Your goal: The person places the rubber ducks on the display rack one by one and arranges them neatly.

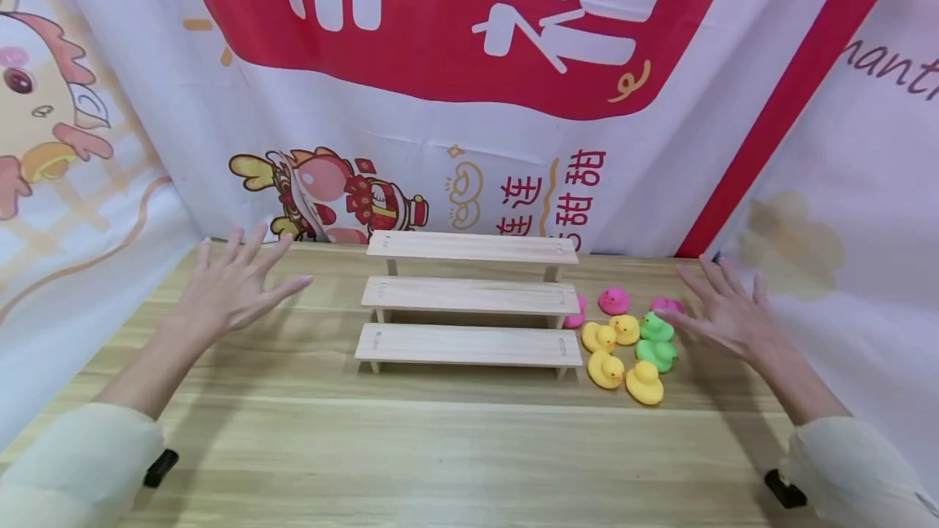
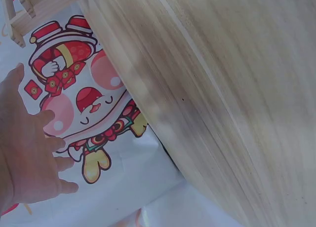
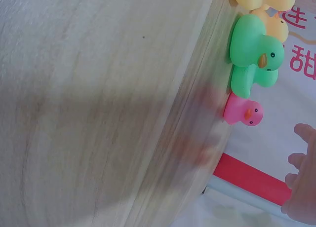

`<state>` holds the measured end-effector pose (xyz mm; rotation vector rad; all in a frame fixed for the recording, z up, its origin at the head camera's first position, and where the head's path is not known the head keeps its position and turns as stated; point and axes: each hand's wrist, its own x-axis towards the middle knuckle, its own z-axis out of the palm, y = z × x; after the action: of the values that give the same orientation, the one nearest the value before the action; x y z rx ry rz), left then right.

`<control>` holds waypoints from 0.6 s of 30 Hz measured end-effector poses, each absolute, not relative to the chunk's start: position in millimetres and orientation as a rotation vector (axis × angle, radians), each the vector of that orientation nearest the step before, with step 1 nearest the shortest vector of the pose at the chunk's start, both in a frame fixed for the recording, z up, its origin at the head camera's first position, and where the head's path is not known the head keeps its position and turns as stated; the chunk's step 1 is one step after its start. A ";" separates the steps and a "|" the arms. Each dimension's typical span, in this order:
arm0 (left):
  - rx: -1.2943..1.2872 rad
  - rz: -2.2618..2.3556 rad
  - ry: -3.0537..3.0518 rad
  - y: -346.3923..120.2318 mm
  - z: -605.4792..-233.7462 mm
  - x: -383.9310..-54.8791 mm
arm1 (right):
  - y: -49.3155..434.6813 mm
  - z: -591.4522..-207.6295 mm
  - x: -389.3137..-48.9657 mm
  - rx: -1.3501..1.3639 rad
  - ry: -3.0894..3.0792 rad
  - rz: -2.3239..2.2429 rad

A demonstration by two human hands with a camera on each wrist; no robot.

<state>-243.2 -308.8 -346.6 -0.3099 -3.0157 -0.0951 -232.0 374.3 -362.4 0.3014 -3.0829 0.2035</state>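
Note:
My left hand (image 1: 233,288) hovers over the table's left side with fingers spread, holding nothing. On the right, my right hand (image 1: 726,312) is likewise spread and holds nothing, beside a group of rubber ducks. Nearest to it are two green ducks (image 1: 656,354) and a pink duck (image 1: 666,305). Several yellow ducks (image 1: 645,383) sit to their left, with another pink duck (image 1: 614,301) behind. A third pink duck (image 1: 575,312) is partly hidden by a three-step wooden shelf (image 1: 469,345) in the middle. The right wrist view shows a green duck (image 3: 256,44) and a pink duck (image 3: 242,110).
The wood-grain table (image 1: 440,463) ends at a white printed cloth (image 1: 631,210) hanging behind it. More cloth hangs at the left (image 1: 95,210) and right sides. The shelf stands close to the back cloth. Both sleeves (image 1: 851,471) reach in from the front corners.

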 end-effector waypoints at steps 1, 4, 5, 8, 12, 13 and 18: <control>-0.310 -0.092 -3.016 -307.7 -346.9 -243.6 | 373.7 -362.4 -231.9 0.298 -3.086 0.201; -0.317 -0.085 -3.019 -304.0 -347.1 -244.4 | 373.5 -362.3 -231.6 0.294 -3.091 0.188; -0.319 -0.084 -3.018 -302.8 -346.9 -244.6 | 373.6 -362.2 -231.4 0.295 -3.092 0.184; -0.320 -0.085 -3.013 -300.2 -346.6 -245.4 | 372.3 -361.4 -231.3 0.298 -3.093 0.181; -0.325 -0.078 -3.009 -297.4 -346.3 -247.1 | 368.1 -360.4 -231.6 0.310 -3.100 0.185; -0.327 -0.075 -3.011 -297.0 -346.2 -247.6 | 367.2 -360.6 -231.9 0.315 -3.102 0.181; -0.339 -0.062 -3.027 -290.6 -345.7 -250.4 | 363.5 -361.6 -231.5 0.337 -3.099 0.166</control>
<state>-250.4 -290.6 -345.7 -0.3390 -3.0265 -0.0619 -231.5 363.5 -361.6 0.3366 -3.0987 0.1661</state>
